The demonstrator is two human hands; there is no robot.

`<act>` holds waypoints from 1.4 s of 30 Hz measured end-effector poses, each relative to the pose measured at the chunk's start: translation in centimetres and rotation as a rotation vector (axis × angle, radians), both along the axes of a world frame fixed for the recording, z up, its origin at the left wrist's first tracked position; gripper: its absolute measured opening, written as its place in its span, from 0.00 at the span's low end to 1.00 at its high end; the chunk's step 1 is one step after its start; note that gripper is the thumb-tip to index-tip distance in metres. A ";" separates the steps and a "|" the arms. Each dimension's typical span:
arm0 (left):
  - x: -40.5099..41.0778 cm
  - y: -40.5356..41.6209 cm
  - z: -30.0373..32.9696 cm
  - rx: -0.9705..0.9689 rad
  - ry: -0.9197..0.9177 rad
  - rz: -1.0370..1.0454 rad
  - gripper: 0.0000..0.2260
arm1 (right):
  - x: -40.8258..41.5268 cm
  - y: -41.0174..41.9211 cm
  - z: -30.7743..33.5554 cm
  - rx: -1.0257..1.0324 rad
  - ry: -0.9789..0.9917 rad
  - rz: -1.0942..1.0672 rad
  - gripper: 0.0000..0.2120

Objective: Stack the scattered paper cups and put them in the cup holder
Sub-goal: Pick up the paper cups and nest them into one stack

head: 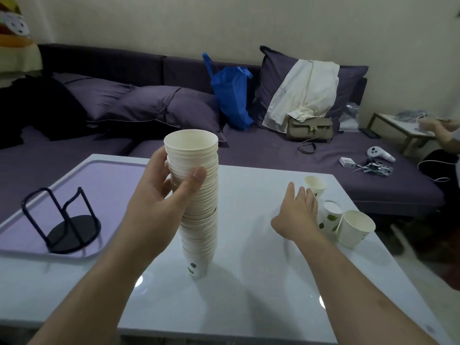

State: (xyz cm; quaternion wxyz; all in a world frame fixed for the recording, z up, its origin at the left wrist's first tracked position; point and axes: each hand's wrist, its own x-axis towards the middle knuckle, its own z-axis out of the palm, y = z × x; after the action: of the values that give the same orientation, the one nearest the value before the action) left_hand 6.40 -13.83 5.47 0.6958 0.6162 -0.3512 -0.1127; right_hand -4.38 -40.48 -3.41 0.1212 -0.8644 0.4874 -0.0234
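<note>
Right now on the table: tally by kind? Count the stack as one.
Cup stack, held by the left hand: 1
Loose cups: 3, one far, one behind the right hand, one near
Cup holder: 1
Tray: 1
Total: 6

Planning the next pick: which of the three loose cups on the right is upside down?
The middle cup, beside the right hand: its flat base faces up, while the far cup and nearest cup show open mouths.
</note>
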 end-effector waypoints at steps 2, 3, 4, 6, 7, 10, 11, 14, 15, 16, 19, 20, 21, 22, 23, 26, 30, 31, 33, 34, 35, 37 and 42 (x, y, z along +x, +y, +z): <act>0.0 0.0 0.0 -0.001 -0.006 0.002 0.23 | 0.0 -0.2 -0.4 -0.010 0.024 -0.005 0.48; 0.0 0.1 0.0 -0.001 -0.008 0.005 0.23 | 0.0 -0.1 -0.4 -0.043 0.023 -0.005 0.46; 0.0 0.1 0.0 -0.001 -0.009 0.008 0.23 | 0.0 -0.1 -0.4 -0.096 0.008 -0.008 0.42; -0.1 0.2 0.0 0.002 -0.007 0.008 0.23 | -0.1 0.1 0.0 -0.186 -0.032 -0.011 0.32; -0.1 0.3 0.0 0.006 -0.008 0.006 0.22 | -0.2 0.3 0.1 -0.201 -0.031 -0.004 0.31; -0.2 0.3 0.0 0.019 -0.019 0.004 0.22 | -0.4 0.6 -0.2 -0.179 0.062 0.035 0.34; -0.2 0.3 0.0 0.022 -0.025 0.007 0.22 | -0.6 0.7 -0.3 -0.169 0.103 0.061 0.33; -0.1 0.4 0.1 0.024 -0.023 0.012 0.22 | -0.8 1.2 0.1 -0.064 0.079 0.089 0.22; -0.1 0.4 0.1 0.026 -0.021 0.012 0.22 | -0.8 1.5 0.6 -0.026 0.037 0.080 0.19; 0.0 0.5 0.1 0.028 -0.019 0.012 0.23 | -0.5 1.9 1.3 0.009 -0.019 0.071 0.18; 0.1 0.4 0.2 0.028 -0.018 0.016 0.25 | 0.4 3.4 4.6 0.144 -0.354 0.091 0.32; 0.1 0.4 0.2 0.030 -0.018 0.017 0.26 | 0.6 4.1 6.0 0.188 -0.505 0.115 0.35; 0.1 0.4 0.2 0.034 -0.020 0.019 0.26 | 0.9 5.0 7.5 0.208 -0.653 0.146 0.36; 0.1 0.3 0.2 0.041 -0.020 0.021 0.25 | 1.1 5.9 9.0 0.206 -0.786 0.188 0.35; 0.0 0.4 0.3 0.048 -0.020 0.023 0.25 | 1.2 6.8 10.3 0.192 -0.908 0.236 0.34; -0.1 0.5 0.3 0.049 -0.021 0.025 0.24 | 1.2 9.3 13.5 0.146 -1.145 0.343 0.31; -0.2 0.7 0.4 0.042 -0.016 0.017 0.23 | 0.9 11.4 16.1 0.140 -1.318 0.425 0.30; -0.3 0.8 0.5 0.042 -0.018 0.015 0.22 | 0.8 11.8 16.6 0.154 -1.365 0.442 0.31; -0.3 0.9 0.5 0.046 -0.025 0.015 0.22 | 0.6 12.6 17.5 0.220 -1.469 0.473 0.31; -0.3 0.9 0.5 0.048 -0.029 0.014 0.22 | 0.5 12.9 17.8 0.262 -1.516 0.498 0.31; -0.3 0.9 0.5 0.051 -0.032 0.010 0.23 | 0.5 13.2 18.1 0.304 -1.552 0.531 0.30; -0.4 0.9 0.4 0.053 -0.034 0.005 0.24 | 0.7 13.7 18.2 0.367 -1.573 0.594 0.30; -0.6 0.9 0.6 0.050 -0.042 -0.014 0.23 | 1.8 15.0 16.7 0.424 -1.432 0.671 0.31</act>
State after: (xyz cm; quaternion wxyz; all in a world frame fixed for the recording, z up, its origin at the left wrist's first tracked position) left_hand 5.76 -12.89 6.04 0.6721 0.6330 -0.3671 -0.1135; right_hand -2.59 -25.44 13.26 0.5644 -0.6987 0.0014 -0.4396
